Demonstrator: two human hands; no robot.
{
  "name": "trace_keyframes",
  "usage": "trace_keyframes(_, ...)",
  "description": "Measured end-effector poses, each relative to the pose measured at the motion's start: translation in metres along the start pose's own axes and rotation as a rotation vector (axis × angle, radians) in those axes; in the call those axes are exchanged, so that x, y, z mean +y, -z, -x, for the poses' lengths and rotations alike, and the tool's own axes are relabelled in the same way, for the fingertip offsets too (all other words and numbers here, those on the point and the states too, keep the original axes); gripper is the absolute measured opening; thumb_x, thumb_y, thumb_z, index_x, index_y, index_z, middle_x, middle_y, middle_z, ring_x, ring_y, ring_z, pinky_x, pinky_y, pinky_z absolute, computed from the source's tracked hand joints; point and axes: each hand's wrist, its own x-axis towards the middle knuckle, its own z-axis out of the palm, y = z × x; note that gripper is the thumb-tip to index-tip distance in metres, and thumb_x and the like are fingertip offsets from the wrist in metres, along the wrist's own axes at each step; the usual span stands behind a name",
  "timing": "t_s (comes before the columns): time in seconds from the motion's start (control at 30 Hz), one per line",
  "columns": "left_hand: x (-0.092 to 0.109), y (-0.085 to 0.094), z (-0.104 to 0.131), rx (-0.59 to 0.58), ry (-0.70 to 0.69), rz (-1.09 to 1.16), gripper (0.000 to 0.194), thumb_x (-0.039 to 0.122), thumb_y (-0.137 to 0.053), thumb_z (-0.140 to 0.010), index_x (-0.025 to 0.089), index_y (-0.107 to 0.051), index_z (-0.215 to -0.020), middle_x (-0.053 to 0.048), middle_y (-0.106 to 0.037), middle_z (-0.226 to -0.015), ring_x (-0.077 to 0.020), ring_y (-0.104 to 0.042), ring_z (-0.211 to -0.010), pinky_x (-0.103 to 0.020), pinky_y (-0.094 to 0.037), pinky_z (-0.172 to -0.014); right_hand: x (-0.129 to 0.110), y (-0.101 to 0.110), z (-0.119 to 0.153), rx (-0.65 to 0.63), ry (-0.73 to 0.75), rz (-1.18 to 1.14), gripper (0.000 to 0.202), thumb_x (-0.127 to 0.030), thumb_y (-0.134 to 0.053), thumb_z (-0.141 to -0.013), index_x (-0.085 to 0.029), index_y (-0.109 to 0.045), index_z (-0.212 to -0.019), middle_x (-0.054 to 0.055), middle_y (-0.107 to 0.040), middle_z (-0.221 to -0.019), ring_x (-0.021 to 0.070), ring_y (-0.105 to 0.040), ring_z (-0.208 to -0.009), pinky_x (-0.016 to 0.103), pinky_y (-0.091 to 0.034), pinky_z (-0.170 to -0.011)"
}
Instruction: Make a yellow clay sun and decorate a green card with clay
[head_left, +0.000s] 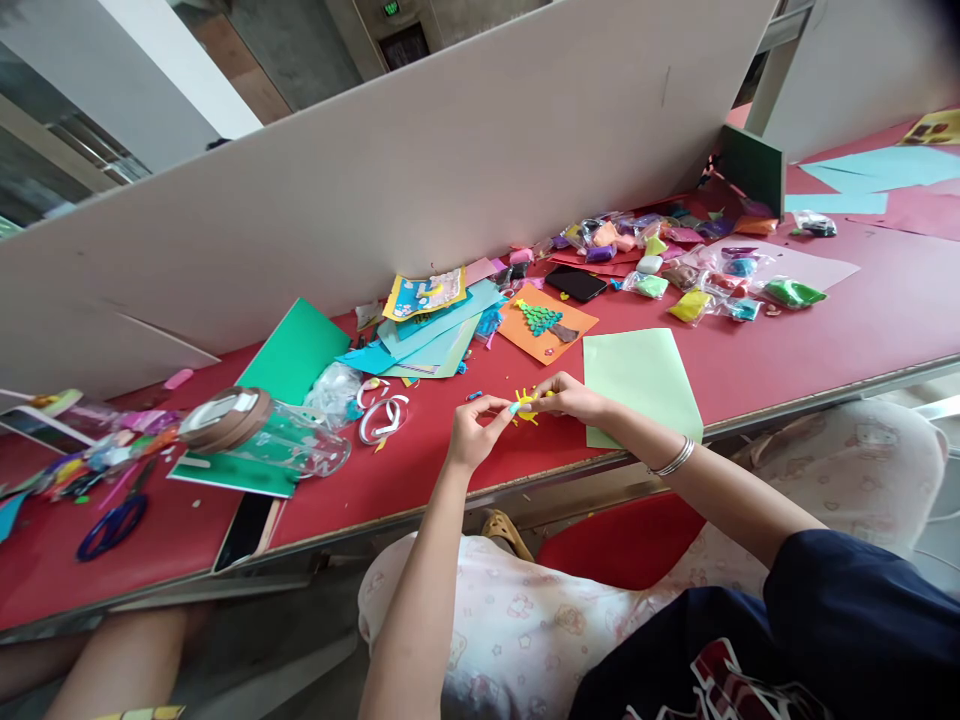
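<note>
A small yellow sun-shaped piece (528, 406), with thin rays sticking out, is held over the front edge of the red table. My left hand (478, 432) pinches it from the left between thumb and index finger. From the right, my right hand (571, 398) is closed on the same piece with its fingertips, hiding part of it. Just beyond my hands lies an orange card (517, 325) bearing a green tree (541, 318) with a brown trunk. A pale green sheet (646, 372) lies partly under my right forearm.
Bagged clay (690, 306) in several colours and a black phone (576, 283) lie toward the back. On the left are a clear bottle (307, 440) with a brown lid, blue-handled scissors (112, 527) and a green board (289, 345). A white partition (450, 150) stands behind the table.
</note>
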Motion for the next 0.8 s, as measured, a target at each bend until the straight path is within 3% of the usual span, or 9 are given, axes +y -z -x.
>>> trace_keyframes(0.23,0.0008,0.0037,0.0001,-0.018,0.007,0.039,0.020,0.034,-0.063,-0.074,0.017,-0.072,-0.077,-0.005,-0.071,-0.077,-0.0182,-0.065,-0.072,-0.028,-0.053,-0.066,0.0005,0.0010,0.0005,0.000,-0.014,0.010,0.037,-0.048,-0.072,-0.058,-0.012,-0.060,-0.061,-0.008,-0.031,-0.046,0.0050,-0.020,-0.046,0.026,-0.013,-0.047)
trace_keyframes(0.47,-0.0068,0.0035,-0.0004,-0.050,0.065,0.103,0.032,0.039,-0.063,-0.074,0.015,-0.071,-0.093,-0.009,-0.072,-0.089,-0.0216,-0.067,-0.078,-0.031,-0.054,-0.068,0.0059,0.0013,-0.0021,-0.030,0.038,-0.063,0.042,-0.048,-0.068,-0.066,-0.016,-0.046,-0.050,-0.008,-0.023,-0.046,0.0049,-0.017,-0.046,0.026,-0.011,-0.047)
trace_keyframes(0.8,-0.0065,0.0000,-0.0007,0.002,-0.033,0.025,0.021,0.037,-0.066,-0.072,0.017,-0.071,-0.077,-0.006,-0.071,-0.077,-0.0176,-0.066,-0.070,-0.028,-0.053,-0.065,0.0040,0.0011,-0.0010,-0.030,0.023,-0.089,0.042,-0.049,-0.067,-0.065,-0.015,-0.047,-0.051,-0.009,-0.025,-0.045,0.0047,-0.017,-0.045,0.026,-0.011,-0.046)
